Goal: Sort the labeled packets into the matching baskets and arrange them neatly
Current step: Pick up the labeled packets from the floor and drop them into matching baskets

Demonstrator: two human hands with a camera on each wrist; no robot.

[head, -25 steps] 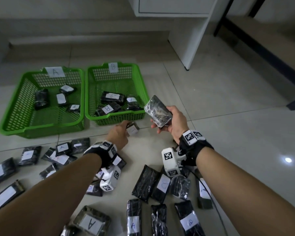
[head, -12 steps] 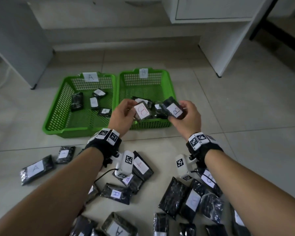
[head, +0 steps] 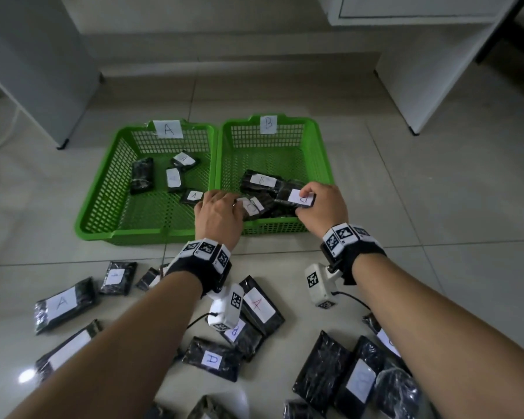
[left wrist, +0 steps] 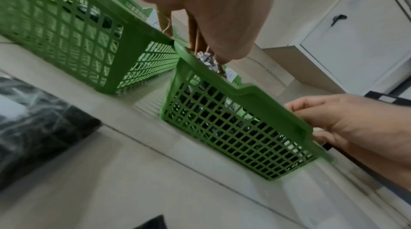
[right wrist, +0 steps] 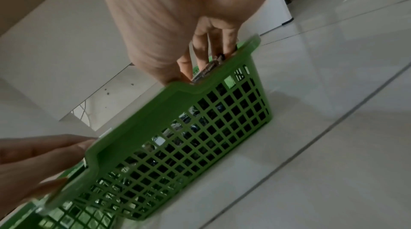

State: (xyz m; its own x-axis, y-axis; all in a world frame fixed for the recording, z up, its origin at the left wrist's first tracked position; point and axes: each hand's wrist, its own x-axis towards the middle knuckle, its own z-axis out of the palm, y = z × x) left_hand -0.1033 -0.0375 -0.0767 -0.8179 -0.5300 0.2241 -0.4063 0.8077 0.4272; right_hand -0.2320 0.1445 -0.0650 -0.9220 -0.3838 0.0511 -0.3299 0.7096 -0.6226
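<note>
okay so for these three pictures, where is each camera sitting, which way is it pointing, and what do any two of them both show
Head: worn on the head, looking forward and down at basket A, basket B and packets on the floor; both forearms, left hand and right hand show.
Left wrist: low by the floor, looking along the left hand at both baskets' near walls.
Right wrist: low, looking along the right hand at basket B.
Shared: both wrist views show basket B's near wall and the opposite hand.

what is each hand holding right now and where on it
Each holds a small black packet over basket B. The right hand pinches its packet at its near end; the left hand grips its packet's left end.
</note>
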